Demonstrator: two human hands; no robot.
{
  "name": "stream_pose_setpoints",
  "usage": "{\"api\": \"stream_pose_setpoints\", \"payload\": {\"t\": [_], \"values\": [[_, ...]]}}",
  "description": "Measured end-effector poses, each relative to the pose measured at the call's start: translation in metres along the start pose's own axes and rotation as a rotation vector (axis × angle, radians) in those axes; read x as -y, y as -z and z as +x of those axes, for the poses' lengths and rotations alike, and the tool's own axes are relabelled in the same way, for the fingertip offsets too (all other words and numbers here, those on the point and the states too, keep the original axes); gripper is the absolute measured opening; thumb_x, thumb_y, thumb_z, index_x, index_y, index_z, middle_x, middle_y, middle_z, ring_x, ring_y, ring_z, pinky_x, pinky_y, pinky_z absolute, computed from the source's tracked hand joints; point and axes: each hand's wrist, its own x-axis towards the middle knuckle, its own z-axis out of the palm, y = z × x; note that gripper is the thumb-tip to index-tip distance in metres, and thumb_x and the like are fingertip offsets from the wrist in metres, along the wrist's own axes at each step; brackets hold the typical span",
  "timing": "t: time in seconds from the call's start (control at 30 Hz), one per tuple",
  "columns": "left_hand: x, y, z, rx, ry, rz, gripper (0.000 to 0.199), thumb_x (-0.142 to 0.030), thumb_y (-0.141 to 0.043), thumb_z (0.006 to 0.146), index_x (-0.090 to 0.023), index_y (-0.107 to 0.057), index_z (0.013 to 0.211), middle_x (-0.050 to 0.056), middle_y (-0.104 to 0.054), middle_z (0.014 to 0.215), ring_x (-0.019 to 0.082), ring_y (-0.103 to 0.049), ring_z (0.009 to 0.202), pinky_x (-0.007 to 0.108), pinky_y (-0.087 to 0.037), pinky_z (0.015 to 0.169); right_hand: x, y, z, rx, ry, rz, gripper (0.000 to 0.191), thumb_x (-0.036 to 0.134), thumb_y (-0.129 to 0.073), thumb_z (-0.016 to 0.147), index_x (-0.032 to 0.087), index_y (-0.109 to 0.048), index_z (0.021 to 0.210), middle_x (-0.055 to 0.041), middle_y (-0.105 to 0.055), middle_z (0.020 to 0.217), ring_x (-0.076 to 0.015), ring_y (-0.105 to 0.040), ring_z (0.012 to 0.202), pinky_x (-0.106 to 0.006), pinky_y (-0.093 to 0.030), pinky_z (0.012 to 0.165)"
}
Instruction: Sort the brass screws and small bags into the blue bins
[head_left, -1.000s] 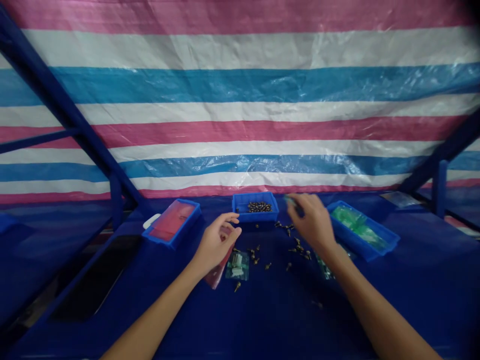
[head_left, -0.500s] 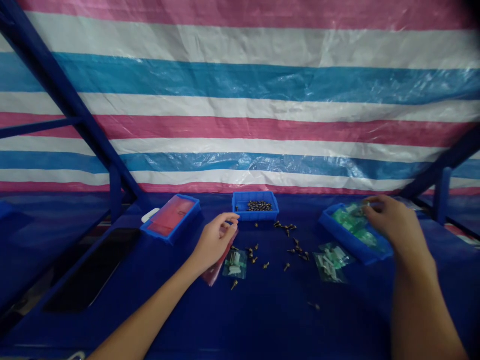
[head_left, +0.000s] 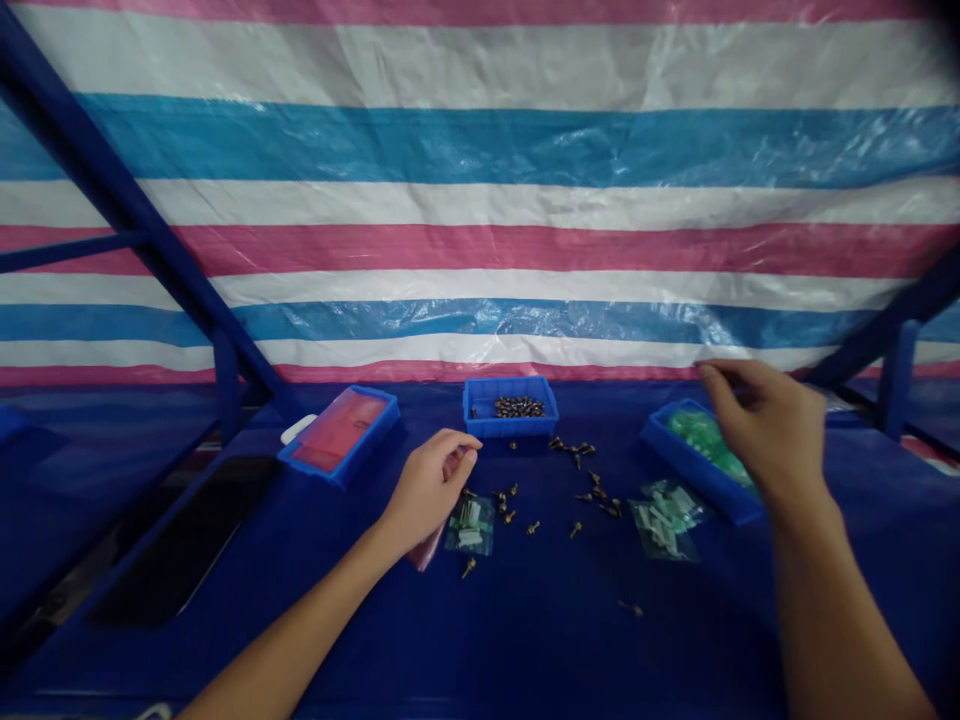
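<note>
My left hand (head_left: 431,482) is closed, its thumb and fingers drawn together at the edge of a pink plastic bag (head_left: 427,550); most of the bag is hidden beneath the hand. Beside it lies a small clear bag of white plugs (head_left: 470,525). My right hand (head_left: 772,425) is raised over the near right side of a blue bin of green bags (head_left: 709,445). Its fingers are bent together in a pinch, and whatever they may hold cannot be made out. In front of that bin lies another clear bag with white pieces (head_left: 666,520).
Loose screws (head_left: 596,490) are scattered across the blue table (head_left: 547,650). A blue bin of small metal parts (head_left: 510,425) stands at the back centre. To the left are a blue bin with pink bags (head_left: 341,430) and a dark phone-like slab (head_left: 187,540).
My right hand has lifted up out of the bin of green bags and shifted slightly left. My left hand has hardly moved and now covers more of the pink bag.
</note>
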Motion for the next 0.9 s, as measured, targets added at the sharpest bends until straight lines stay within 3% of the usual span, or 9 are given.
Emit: {"api": "stream_pose_setpoints", "payload": {"t": [0.07, 0.17, 0.23, 0.37, 0.53, 0.7, 0.77, 0.9], "values": [[0.0, 0.0, 0.0, 0.008, -0.023, 0.033, 0.018, -0.027, -0.049, 0.095, -0.024, -0.066, 0.102, 0.002, -0.066, 0.101, 0.017, -0.061, 0.091, 0.029, -0.045, 0.084, 0.016, -0.011, -0.004, 0.173, 0.088, 0.115, 0.027, 0.036, -0.051, 0.092, 0.019, -0.069, 0.101, -0.0111, -0.072, 0.094, -0.0246, -0.066, 0.08, -0.035, -0.048, 0.074], [0.001, 0.0, -0.001, 0.021, -0.07, 0.077, 0.019, -0.026, -0.048, 0.096, -0.025, -0.066, 0.104, 0.003, -0.065, 0.103, 0.02, -0.059, 0.1, 0.031, -0.044, 0.09, 0.025, -0.041, -0.014, 0.6, 0.259, 0.159, 0.019, 0.029, -0.053, 0.089, 0.022, -0.07, 0.093, -0.0056, -0.072, 0.091, -0.0224, -0.066, 0.082, -0.033, -0.048, 0.075], [0.001, -0.001, -0.002, 0.017, -0.098, 0.107, 0.02, -0.025, -0.047, 0.096, -0.025, -0.065, 0.105, 0.003, -0.065, 0.104, 0.021, -0.058, 0.103, 0.033, -0.042, 0.092, 0.024, -0.06, -0.023, 0.744, 0.293, 0.095, 0.013, 0.025, -0.058, 0.085, 0.023, -0.07, 0.087, -0.0055, -0.07, 0.086, -0.0217, -0.064, 0.077, -0.032, -0.046, 0.07], [0.001, 0.0, -0.002, -0.003, -0.119, 0.146, 0.02, -0.024, -0.048, 0.096, -0.026, -0.065, 0.106, 0.002, -0.065, 0.105, 0.021, -0.057, 0.103, 0.034, -0.042, 0.094, 0.02, -0.082, -0.034, 0.764, 0.267, 0.032, 0.007, 0.023, -0.06, 0.083, 0.022, -0.067, 0.083, -0.0058, -0.068, 0.081, -0.0216, -0.062, 0.072, -0.032, -0.043, 0.065], [0.003, 0.001, -0.001, -0.006, -0.126, 0.166, 0.019, -0.024, -0.049, 0.095, -0.025, -0.065, 0.106, 0.003, -0.065, 0.105, 0.021, -0.057, 0.104, 0.034, -0.042, 0.093, 0.029, -0.076, -0.033, 0.731, 0.225, 0.067, 0.009, 0.024, -0.058, 0.086, 0.022, -0.064, 0.08, -0.0035, -0.068, 0.077, -0.0209, -0.063, 0.07, -0.031, -0.043, 0.062], [0.0, -0.004, -0.004, 0.021, -0.138, 0.149, 0.02, -0.024, -0.048, 0.096, -0.023, -0.065, 0.106, 0.003, -0.066, 0.1, 0.02, -0.057, 0.1, 0.034, -0.044, 0.091, 0.07, -0.064, -0.041, 0.522, 0.037, 0.469, 0.015, 0.037, -0.062, 0.087, 0.023, -0.064, 0.094, -0.002, -0.071, 0.083, -0.0195, -0.067, 0.076, -0.03, -0.05, 0.071], [-0.003, -0.007, -0.006, 0.05, -0.145, 0.102, 0.018, -0.025, -0.052, 0.095, -0.023, -0.065, 0.106, 0.003, -0.066, 0.096, 0.019, -0.058, 0.094, 0.032, -0.045, 0.087, 0.089, -0.063, -0.051, 0.54, 0.014, 0.635, 0.018, 0.038, -0.065, 0.086, 0.023, -0.065, 0.096, -0.0014, -0.071, 0.086, -0.0189, -0.068, 0.08, -0.029, -0.051, 0.075], [-0.009, -0.009, -0.008, 0.126, -0.115, -0.035, 0.015, -0.028, -0.061, 0.091, -0.022, -0.068, 0.102, 0.001, -0.066, 0.089, 0.014, -0.058, 0.08, 0.024, -0.046, 0.072, 0.115, -0.066, -0.068, 0.618, 0.135, 0.776, 0.011, 0.03, -0.068, 0.085, 0.023, -0.066, 0.093, -0.0002, -0.069, 0.088, -0.0161, -0.066, 0.08, -0.027, -0.051, 0.075]]}}
